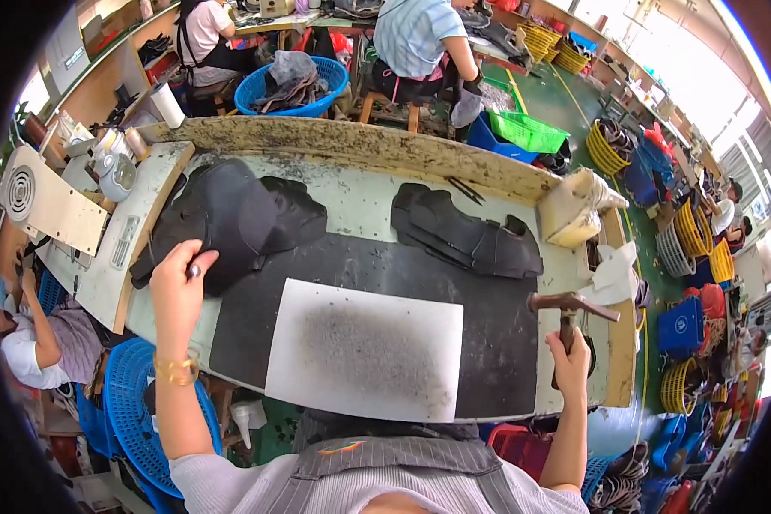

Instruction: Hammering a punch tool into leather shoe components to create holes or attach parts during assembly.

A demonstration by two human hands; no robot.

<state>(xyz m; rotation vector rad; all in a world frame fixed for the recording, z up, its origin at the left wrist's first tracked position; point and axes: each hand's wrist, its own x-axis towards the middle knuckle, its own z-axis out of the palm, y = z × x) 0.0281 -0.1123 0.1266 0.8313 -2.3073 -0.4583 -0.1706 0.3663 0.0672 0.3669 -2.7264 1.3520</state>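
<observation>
My right hand [571, 364] is closed round the handle of a hammer [565, 315], its brown metal head raised over the right side of the bench. At the left, my left hand [178, 272] is closed beside a pile of black shoe-upper pieces [240, 210]. A small tool with a round metal end [195, 271] pokes out of its curled fingers; the rest of it is hidden. A white board [364, 351], smudged grey in its middle, lies on a black mat [497, 334] in front of me. More black upper pieces [467, 231] lie stacked at the far right of the mat.
A worn wooden rim [360, 146] borders the bench. Dark tweezers [465, 190] lie near it. A yellowed container [574, 210] stands at the right, bottles [116, 167] at the left. Blue baskets [158, 411] stand below left. Other people sit working beyond the bench and at the left.
</observation>
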